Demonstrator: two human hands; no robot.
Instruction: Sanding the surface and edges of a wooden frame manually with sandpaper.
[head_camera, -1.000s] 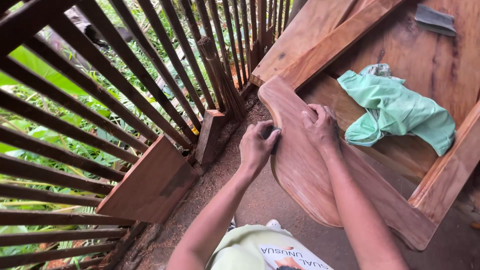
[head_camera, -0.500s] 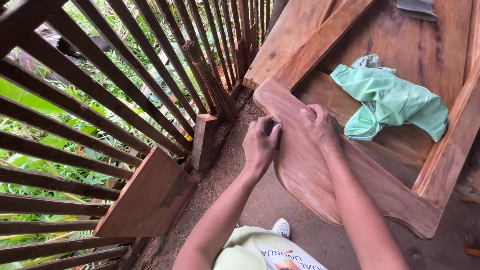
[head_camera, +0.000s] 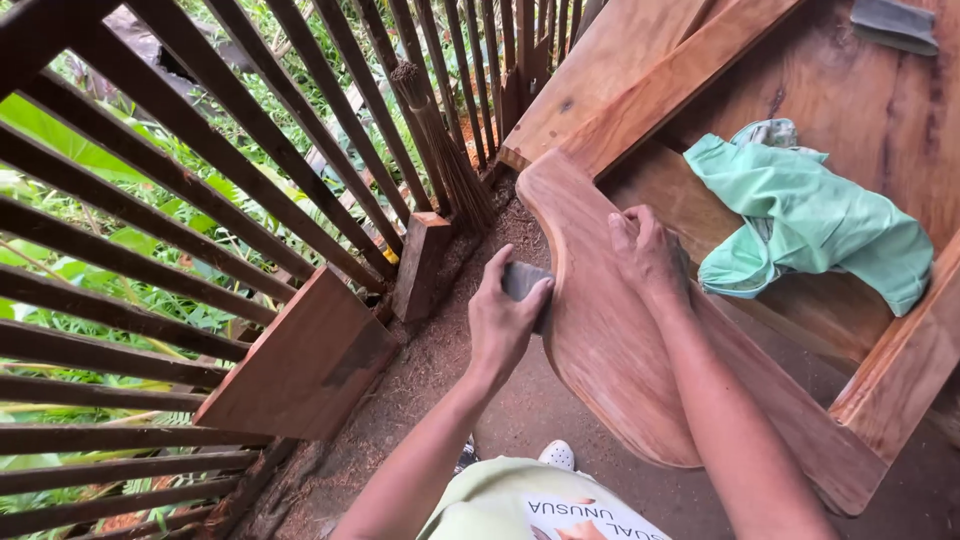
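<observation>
The left hand (head_camera: 505, 320) is clenched around a small grey sanding block (head_camera: 523, 283), pressing it against the curved outer edge of a shaped wooden board (head_camera: 610, 360) that lies tilted just in front of the person; the right hand (head_camera: 648, 255) rests flat and unclenched on the board's face just beside the left, seemingly to steady it against the rubbing. Beyond the right hand a green cloth (head_camera: 810, 215) lies crumpled on a wooden frame (head_camera: 880, 395); beyond the left hand a small broom (head_camera: 445, 150) leans on a slatted railing (head_camera: 200, 180), a loose plank (head_camera: 300, 360) propped below.
</observation>
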